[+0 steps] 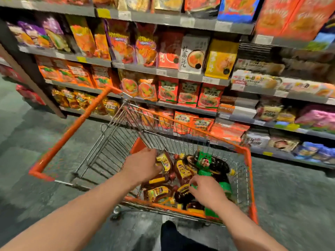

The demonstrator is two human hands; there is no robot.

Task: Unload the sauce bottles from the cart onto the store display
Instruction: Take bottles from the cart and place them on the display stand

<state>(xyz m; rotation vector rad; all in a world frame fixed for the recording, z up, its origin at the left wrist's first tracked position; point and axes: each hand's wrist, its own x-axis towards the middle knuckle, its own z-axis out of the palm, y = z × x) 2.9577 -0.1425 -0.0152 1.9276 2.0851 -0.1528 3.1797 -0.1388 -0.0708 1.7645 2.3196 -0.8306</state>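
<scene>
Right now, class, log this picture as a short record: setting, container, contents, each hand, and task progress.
setting: store aisle, shelves stocked with packets
container: orange-rimmed wire cart
contents: sauce bottles lying in a heap, some yellow-labelled, some green-labelled
left hand: inside the cart, touching a yellow-labelled bottle; grip unclear
right hand: inside the cart, fingers on bottles; grip unclear
progress: no bottle lifted out yet

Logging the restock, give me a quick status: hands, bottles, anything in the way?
Both hands down in the orange cart. Left hand grips a yellow-label sauce bottle; right hand pinches another bottle. Bottles piled loose, none shelved. Nothing blocking.
</scene>
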